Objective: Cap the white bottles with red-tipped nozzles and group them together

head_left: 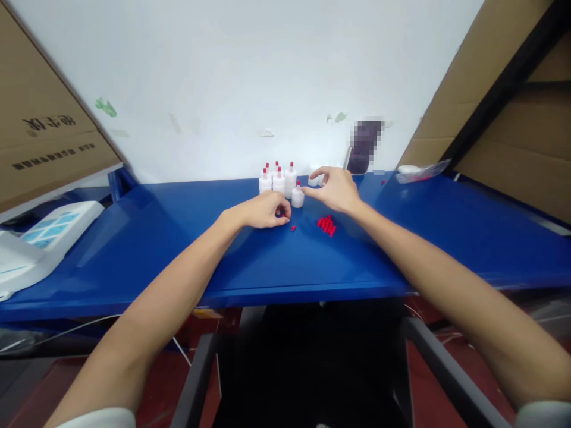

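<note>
My left hand (267,210) is low over the blue table, its fingers curled in a pinch around a small red cap (284,216). Another red cap (293,228) lies just in front of those fingertips. My right hand (335,189) has thumb and forefinger spread apart and holds nothing. Its thumb tip is beside a short white bottle (297,197) with a red tip; whether they touch, I cannot tell. Several white bottles (290,181) with red tips stand upright in a group behind my left hand. A loose pile of red caps (327,225) lies below my right hand.
More white bottles (314,176) are partly hidden behind my right hand. A phone-like dark object (358,161) leans on the wall. A clear plastic bag (422,172) lies at the back right. A white device (53,238) stands at the left, near a cardboard box (49,119).
</note>
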The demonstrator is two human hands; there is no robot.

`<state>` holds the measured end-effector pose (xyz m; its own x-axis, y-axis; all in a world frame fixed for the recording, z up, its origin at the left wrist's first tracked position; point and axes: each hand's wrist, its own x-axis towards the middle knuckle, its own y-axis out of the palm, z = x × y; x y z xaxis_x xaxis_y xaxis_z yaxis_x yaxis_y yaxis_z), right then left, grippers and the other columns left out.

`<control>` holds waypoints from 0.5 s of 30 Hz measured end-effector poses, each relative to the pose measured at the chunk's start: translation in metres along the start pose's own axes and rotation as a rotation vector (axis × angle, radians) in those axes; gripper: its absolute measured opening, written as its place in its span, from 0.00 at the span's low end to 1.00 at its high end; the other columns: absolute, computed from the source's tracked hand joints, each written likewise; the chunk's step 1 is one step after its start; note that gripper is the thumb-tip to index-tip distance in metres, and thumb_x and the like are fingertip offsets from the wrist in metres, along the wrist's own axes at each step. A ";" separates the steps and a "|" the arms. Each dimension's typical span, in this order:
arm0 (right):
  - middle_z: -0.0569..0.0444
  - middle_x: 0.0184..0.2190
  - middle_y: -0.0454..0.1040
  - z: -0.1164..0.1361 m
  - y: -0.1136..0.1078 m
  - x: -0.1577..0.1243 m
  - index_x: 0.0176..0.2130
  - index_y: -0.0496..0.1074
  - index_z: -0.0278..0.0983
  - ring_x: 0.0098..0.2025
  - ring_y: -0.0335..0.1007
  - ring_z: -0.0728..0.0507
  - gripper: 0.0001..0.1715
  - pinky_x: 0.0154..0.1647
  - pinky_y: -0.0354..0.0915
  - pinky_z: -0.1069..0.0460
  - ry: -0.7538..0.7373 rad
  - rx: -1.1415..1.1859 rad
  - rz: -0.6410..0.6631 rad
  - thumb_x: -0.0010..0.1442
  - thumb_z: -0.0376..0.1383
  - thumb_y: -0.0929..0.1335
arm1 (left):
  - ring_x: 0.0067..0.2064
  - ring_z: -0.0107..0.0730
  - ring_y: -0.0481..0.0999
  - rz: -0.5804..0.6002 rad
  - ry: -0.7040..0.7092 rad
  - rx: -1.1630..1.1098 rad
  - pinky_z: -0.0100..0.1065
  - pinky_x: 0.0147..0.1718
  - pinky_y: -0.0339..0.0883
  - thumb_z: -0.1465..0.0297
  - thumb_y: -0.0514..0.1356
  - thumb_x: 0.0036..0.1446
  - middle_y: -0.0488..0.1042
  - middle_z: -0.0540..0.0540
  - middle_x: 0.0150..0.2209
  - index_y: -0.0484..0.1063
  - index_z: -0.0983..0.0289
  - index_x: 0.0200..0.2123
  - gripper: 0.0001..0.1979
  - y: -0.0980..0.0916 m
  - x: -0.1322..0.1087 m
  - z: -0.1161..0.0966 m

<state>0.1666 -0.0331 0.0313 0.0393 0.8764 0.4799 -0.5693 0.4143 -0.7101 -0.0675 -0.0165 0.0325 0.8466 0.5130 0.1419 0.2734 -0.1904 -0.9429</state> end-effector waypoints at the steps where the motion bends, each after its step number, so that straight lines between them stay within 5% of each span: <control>1: 0.50 0.32 0.77 0.001 -0.001 0.000 0.42 0.82 0.38 0.36 0.72 0.38 0.25 0.37 0.62 0.46 0.011 0.012 -0.006 0.55 0.54 0.73 | 0.38 0.34 0.79 0.002 0.001 0.005 0.33 0.39 0.70 0.71 0.62 0.56 0.82 0.58 0.39 0.83 0.65 0.39 0.11 0.000 0.000 0.000; 10: 0.47 0.34 0.80 -0.008 0.009 0.002 0.37 0.82 0.39 0.38 0.74 0.38 0.15 0.39 0.63 0.46 0.007 -0.058 0.093 0.60 0.42 0.67 | 0.37 0.34 0.79 -0.021 0.014 0.035 0.33 0.37 0.70 0.74 0.59 0.52 0.83 0.58 0.40 0.83 0.66 0.42 0.16 0.001 -0.001 0.000; 15: 0.49 0.32 0.78 -0.008 0.006 0.004 0.31 0.80 0.39 0.36 0.72 0.39 0.12 0.38 0.63 0.45 0.007 -0.047 0.060 0.51 0.45 0.73 | 0.31 0.31 0.79 -0.046 -0.006 -0.036 0.32 0.33 0.70 0.77 0.58 0.51 0.83 0.56 0.34 0.83 0.66 0.42 0.17 0.005 0.000 0.006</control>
<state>0.1701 -0.0252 0.0244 0.0119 0.9018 0.4319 -0.5318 0.3715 -0.7610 -0.0688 -0.0127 0.0261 0.8298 0.5273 0.1829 0.3285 -0.1965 -0.9238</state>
